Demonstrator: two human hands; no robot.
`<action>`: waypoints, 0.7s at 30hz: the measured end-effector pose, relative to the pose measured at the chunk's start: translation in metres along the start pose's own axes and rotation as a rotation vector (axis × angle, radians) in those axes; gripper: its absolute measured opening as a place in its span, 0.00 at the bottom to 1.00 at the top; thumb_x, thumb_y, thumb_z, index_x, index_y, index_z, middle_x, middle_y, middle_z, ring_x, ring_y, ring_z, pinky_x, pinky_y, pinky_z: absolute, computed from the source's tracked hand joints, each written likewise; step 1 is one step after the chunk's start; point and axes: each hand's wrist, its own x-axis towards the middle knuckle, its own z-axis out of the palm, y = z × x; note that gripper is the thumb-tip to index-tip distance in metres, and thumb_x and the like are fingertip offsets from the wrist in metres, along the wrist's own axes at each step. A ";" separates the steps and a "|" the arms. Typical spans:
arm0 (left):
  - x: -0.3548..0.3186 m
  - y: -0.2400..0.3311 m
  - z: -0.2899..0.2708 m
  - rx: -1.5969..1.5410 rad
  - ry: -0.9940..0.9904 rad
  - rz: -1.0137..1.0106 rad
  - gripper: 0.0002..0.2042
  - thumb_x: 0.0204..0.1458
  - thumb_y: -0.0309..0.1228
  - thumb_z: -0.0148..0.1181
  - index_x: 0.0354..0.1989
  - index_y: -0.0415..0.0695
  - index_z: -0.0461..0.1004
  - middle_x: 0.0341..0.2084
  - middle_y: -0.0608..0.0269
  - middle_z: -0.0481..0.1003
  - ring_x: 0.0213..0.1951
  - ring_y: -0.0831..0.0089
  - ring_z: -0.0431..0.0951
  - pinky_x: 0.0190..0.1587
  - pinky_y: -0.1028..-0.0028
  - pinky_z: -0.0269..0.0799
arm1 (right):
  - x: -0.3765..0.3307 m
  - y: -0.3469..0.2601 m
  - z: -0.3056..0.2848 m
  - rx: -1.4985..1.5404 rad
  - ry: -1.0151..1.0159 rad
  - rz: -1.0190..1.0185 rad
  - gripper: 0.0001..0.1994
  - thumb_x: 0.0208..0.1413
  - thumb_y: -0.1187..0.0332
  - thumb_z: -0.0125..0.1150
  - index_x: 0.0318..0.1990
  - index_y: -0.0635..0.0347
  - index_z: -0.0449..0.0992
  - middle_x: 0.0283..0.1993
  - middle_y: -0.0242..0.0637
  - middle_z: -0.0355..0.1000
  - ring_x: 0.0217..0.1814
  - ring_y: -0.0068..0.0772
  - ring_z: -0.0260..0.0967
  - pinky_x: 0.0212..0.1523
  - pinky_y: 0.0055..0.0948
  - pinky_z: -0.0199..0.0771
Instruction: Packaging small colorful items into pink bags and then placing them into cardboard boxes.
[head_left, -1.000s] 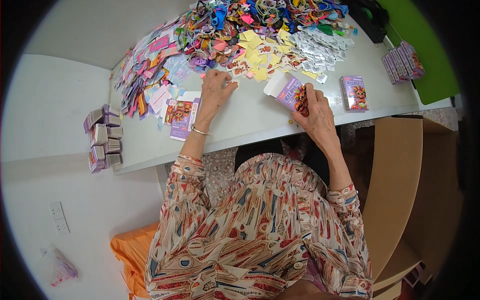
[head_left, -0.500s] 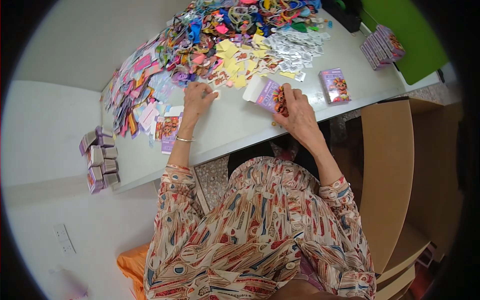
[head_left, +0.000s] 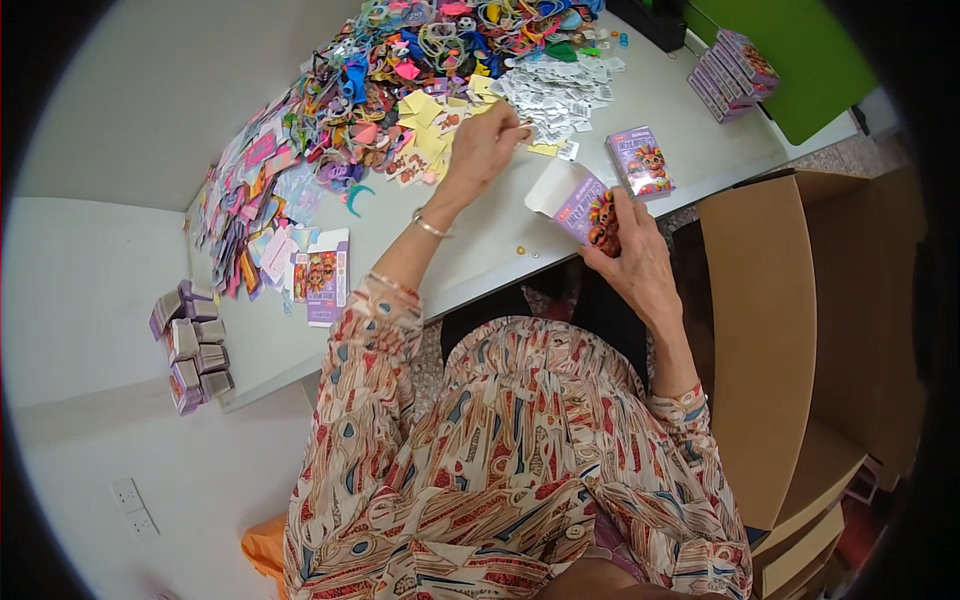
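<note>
My right hand point(head_left: 640, 255) grips a small purple printed carton point(head_left: 588, 208), tilted above the table's front part. Its white end flap point(head_left: 550, 188) stands open toward the left. Over the yellow cards point(head_left: 425, 115) and the heap of small white packets point(head_left: 555, 85), my left hand point(head_left: 487, 150) has thumb and fingers pinched together. Whatever lies between those fingertips is too small to make out. A matching carton point(head_left: 642, 162), closed, lies just beyond my right hand.
A large heap of colourful trinkets point(head_left: 440, 45) covers the back of the table point(head_left: 430, 260). Printed cards and sachets point(head_left: 255, 190) spread at left, by a flat carton point(head_left: 325, 280). Cartons point(head_left: 735, 78) are stacked back right; more bundles point(head_left: 190, 345) sit left. A cardboard box point(head_left: 760, 350) stands right.
My left hand has moved right, from beside the trinket heap to the white packets. My right hand still holds the open carton, now closer to the closed one. A turquoise curved piece has come into sight.
</note>
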 end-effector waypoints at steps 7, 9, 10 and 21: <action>0.011 -0.009 0.048 0.430 0.145 0.343 0.06 0.46 0.24 0.62 0.28 0.38 0.70 0.21 0.54 0.74 0.31 0.55 0.74 0.35 0.61 0.68 | -0.021 0.018 -0.011 0.022 0.007 0.054 0.41 0.42 0.65 0.71 0.63 0.68 0.56 0.47 0.52 0.66 0.48 0.54 0.66 0.48 0.43 0.68; 0.012 -0.017 0.049 0.449 0.137 0.350 0.06 0.46 0.24 0.62 0.29 0.39 0.70 0.21 0.55 0.74 0.29 0.57 0.74 0.33 0.63 0.69 | -0.021 0.021 -0.009 0.049 0.030 0.018 0.41 0.42 0.65 0.71 0.64 0.68 0.56 0.46 0.52 0.66 0.47 0.54 0.66 0.48 0.43 0.68; 0.013 -0.022 0.047 0.467 0.135 0.351 0.06 0.46 0.24 0.62 0.29 0.39 0.71 0.21 0.55 0.74 0.27 0.59 0.75 0.31 0.66 0.69 | -0.021 0.021 -0.007 0.056 0.033 0.017 0.41 0.42 0.65 0.71 0.64 0.68 0.56 0.46 0.52 0.66 0.47 0.54 0.66 0.48 0.43 0.68; -0.001 0.048 -0.022 -0.628 -0.099 -0.261 0.12 0.53 0.27 0.63 0.43 0.38 0.70 0.31 0.62 0.78 0.32 0.80 0.76 0.37 0.79 0.70 | 0.011 0.006 -0.002 0.025 -0.046 0.088 0.33 0.42 0.66 0.66 0.56 0.66 0.59 0.43 0.55 0.67 0.45 0.58 0.67 0.45 0.47 0.69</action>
